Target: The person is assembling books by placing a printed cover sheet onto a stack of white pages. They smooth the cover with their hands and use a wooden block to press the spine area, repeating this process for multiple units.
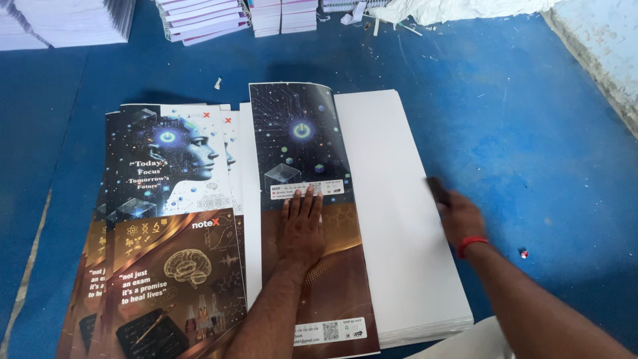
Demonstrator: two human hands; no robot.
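left hand (pixel 300 229) flat, fingers spread, pressing printed cover sheet (pixel 309 219) at frame centre, sheet folded over white paper stack (pixel 399 213), right hand (pixel 458 216) open at stack's right edge, more covers (pixel 166 226) lower left

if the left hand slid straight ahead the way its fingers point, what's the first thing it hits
The left hand lies flat on the printed cover sheet, fingers pointing up it. It would probably just cross that sheet's dark upper half, then reach bare blue floor.
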